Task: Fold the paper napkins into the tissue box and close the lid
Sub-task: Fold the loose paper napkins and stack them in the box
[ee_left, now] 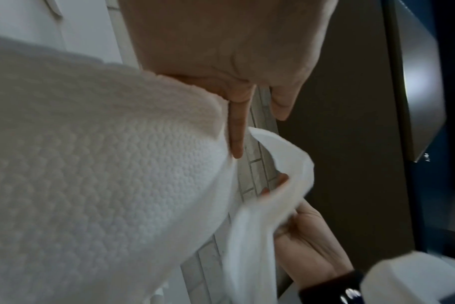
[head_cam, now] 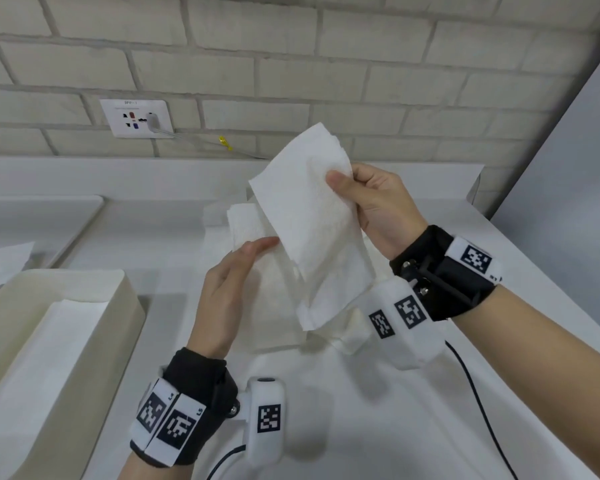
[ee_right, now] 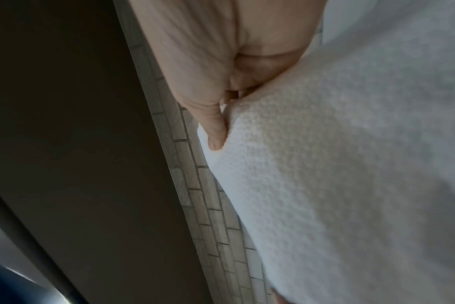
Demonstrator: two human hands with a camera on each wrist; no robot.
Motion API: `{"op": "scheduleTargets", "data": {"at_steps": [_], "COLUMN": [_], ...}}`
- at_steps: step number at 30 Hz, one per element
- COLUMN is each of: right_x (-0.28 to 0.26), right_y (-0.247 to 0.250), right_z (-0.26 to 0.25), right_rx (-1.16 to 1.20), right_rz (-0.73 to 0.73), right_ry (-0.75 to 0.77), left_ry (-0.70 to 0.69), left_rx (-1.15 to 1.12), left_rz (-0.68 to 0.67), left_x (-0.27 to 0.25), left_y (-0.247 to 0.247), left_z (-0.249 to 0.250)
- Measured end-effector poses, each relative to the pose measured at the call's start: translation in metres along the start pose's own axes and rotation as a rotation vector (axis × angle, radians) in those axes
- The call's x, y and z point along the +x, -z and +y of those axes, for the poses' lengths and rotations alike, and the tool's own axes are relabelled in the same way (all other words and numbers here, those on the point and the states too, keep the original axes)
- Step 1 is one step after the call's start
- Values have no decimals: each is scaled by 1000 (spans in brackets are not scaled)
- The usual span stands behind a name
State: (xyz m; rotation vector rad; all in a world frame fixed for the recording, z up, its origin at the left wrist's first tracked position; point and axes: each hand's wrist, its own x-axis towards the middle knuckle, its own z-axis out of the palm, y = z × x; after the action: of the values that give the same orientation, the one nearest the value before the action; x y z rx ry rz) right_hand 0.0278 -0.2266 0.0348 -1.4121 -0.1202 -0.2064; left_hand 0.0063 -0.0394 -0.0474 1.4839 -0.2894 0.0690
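Observation:
My right hand [head_cam: 340,183] holds a white embossed paper napkin [head_cam: 309,220] up over the counter, pinching its right edge between thumb [ee_right: 216,133] and fingers. My left hand [head_cam: 260,245] reaches up with straight fingers that touch the napkin's left edge; its index finger [ee_left: 237,133] lies along the paper [ee_left: 104,164] and the thumb stands apart. The open beige tissue box [head_cam: 129,306] stands at the lower left with white paper lying flat inside. More napkins [head_cam: 281,306] lie on the counter beneath my hands.
The white counter [head_cam: 378,410] ends at a brick wall with a socket [head_cam: 136,119] and a plugged-in cable. A white shallow tray shape [head_cam: 49,216] and a loose napkin [head_cam: 4,261] lie at the far left. A black cable [head_cam: 482,410] runs at the lower right.

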Motion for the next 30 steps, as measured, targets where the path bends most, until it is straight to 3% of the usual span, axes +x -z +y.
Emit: {"op": "scheduleTargets", "data": {"at_steps": [3, 7, 14, 17, 21, 26, 28, 30], "right_x": [-1, -5, -7, -8, -6, 2, 4, 2], "right_y": [-8, -17, -22, -23, -22, -19, -18, -17], "right_z": [5, 13, 22, 29, 30, 23, 23, 22], "right_rx": [-34, -172, -324, -318, -152, -333, -410, -417], "right_rz": [22, 30, -26, -102, -160, 13, 11, -26], "right_ry": [4, 63, 21, -34, -98, 73, 157, 146], "left_ry": [-49, -113, 1, 64, 75, 92, 91, 68], "left_rx": [-39, -3, -127, -175, -50, 14, -4, 2], "left_rz": [-33, 18, 169, 145, 81, 12, -4, -10], "left_x": [-1, 1, 4, 4, 1, -2, -4, -6], "left_y": [-10, -20, -12, -10, -8, -1, 0, -1], "left_z": [10, 12, 7, 9, 10, 9, 10, 14]}}
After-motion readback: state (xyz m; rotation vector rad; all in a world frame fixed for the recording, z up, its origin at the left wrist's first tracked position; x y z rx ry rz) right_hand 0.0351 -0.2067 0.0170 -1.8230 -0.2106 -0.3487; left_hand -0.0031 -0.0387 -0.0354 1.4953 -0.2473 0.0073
